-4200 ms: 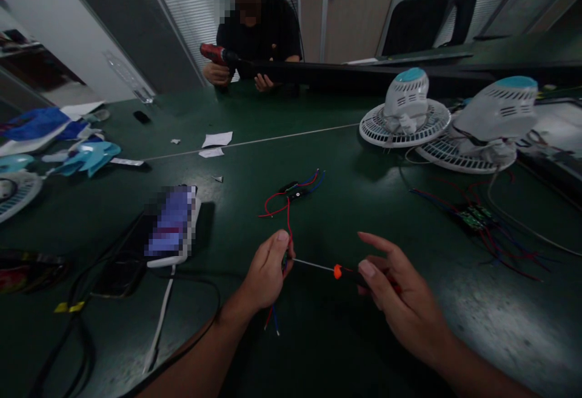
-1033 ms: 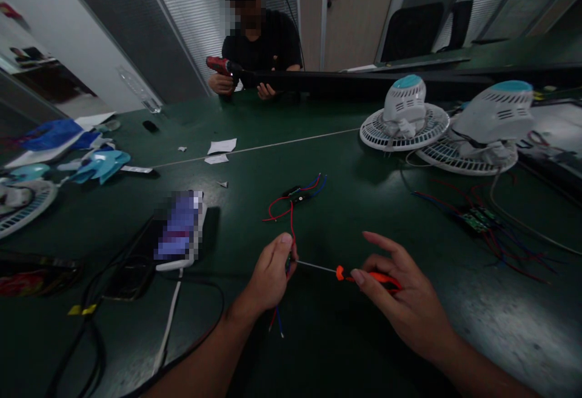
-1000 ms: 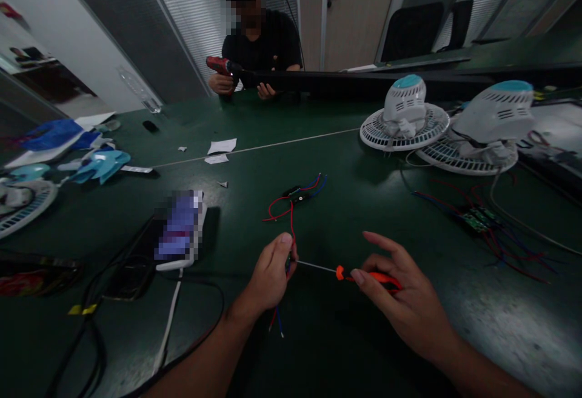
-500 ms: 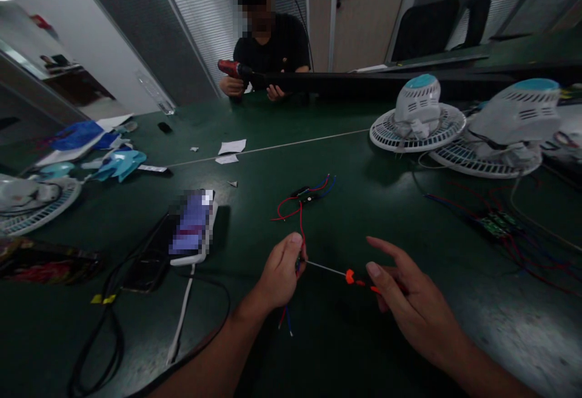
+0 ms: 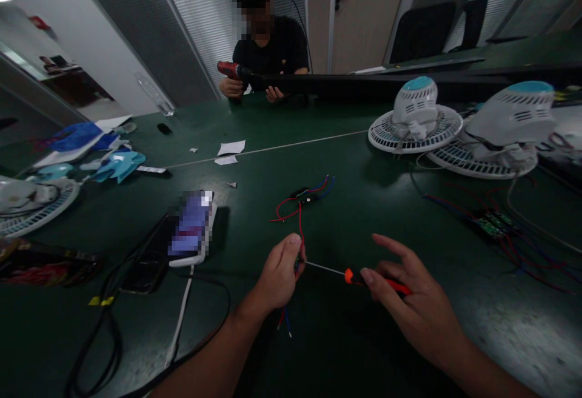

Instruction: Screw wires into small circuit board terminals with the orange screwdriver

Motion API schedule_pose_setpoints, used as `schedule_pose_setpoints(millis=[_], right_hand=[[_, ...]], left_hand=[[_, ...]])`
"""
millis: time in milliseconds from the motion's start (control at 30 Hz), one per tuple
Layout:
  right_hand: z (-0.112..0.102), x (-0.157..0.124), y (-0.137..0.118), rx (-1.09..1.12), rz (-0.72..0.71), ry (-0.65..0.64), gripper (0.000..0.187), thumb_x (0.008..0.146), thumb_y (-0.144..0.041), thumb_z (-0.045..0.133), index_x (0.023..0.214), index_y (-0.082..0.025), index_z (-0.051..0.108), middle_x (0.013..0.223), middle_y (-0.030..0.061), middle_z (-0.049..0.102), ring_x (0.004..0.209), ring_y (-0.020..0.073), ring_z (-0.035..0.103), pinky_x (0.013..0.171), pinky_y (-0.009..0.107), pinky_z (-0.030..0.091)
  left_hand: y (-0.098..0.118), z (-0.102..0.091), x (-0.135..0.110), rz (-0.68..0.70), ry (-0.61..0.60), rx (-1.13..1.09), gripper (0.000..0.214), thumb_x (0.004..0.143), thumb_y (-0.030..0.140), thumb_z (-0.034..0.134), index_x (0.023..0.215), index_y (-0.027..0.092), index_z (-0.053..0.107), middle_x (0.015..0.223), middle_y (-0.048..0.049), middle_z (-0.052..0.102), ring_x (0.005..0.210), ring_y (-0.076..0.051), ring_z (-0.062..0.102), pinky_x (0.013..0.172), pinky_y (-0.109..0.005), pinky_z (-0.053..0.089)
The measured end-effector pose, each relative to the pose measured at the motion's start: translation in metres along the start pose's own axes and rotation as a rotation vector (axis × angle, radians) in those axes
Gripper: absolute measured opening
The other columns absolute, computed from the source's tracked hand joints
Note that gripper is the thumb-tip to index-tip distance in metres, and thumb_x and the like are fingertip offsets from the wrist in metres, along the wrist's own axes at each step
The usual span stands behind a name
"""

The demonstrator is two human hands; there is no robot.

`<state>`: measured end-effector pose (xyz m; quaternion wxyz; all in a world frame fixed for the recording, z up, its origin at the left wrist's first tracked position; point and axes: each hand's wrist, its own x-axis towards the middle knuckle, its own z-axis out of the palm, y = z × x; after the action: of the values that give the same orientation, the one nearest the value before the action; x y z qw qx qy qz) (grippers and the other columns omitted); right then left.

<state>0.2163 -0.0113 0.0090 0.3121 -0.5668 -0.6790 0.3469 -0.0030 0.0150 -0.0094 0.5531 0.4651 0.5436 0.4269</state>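
Note:
My left hand (image 5: 280,272) is closed around a small circuit board (image 5: 297,262), mostly hidden by the fingers; red and blue wires come out below it and a red wire runs up from it. In my right hand (image 5: 416,304) is a screwdriver (image 5: 349,275) with an orange-red and black handle, pinched by the thumb against the lower fingers while the index finger points out. Its thin shaft reaches to the board at the left fingertips; the tip is hidden. Just beyond lies a small black module (image 5: 307,198) with red and blue wires.
White fan housings (image 5: 416,113) stand at the right back, near wired green circuit boards (image 5: 493,223). On the left are a phone (image 5: 191,228), black cables (image 5: 116,331) and another fan part (image 5: 45,204). Across the table (image 5: 345,349), a person holds a red power drill (image 5: 230,70).
The screwdriver's handle has turned, showing more of its red side under my right hand, whose fingers have shifted slightly. My left hand stays in place on the circuit board.

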Motion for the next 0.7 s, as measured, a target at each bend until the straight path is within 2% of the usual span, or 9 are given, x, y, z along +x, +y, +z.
schedule_pose_setpoints(millis=[367,700], right_hand=[[0.0002,-0.0003,-0.0005,0.055,0.009,0.016,0.050,0.092,-0.042,0.050,0.133,-0.018,0.035,0.065,-0.0042,0.062,0.052,0.0135,0.057,0.051,0.026,0.045],[-0.0005,-0.0002,-0.0019,0.054,-0.018,0.034,0.049,0.091,-0.042,0.052,0.131,-0.020,0.036,0.068,-0.0038,0.063,0.055,0.0132,0.057,0.053,0.025,0.046]], left_hand=[[0.0000,0.0001,0.0013,0.013,0.007,0.015,0.044,0.092,0.051,0.037,0.068,0.018,0.051,0.057,0.0041,0.044,0.049,-0.008,0.041,0.046,-0.019,0.033],[0.0023,-0.0003,0.0002,0.019,-0.008,0.029,0.044,0.092,0.051,0.036,0.067,0.018,0.050,0.053,0.0051,0.042,0.046,-0.008,0.039,0.046,-0.020,0.032]])
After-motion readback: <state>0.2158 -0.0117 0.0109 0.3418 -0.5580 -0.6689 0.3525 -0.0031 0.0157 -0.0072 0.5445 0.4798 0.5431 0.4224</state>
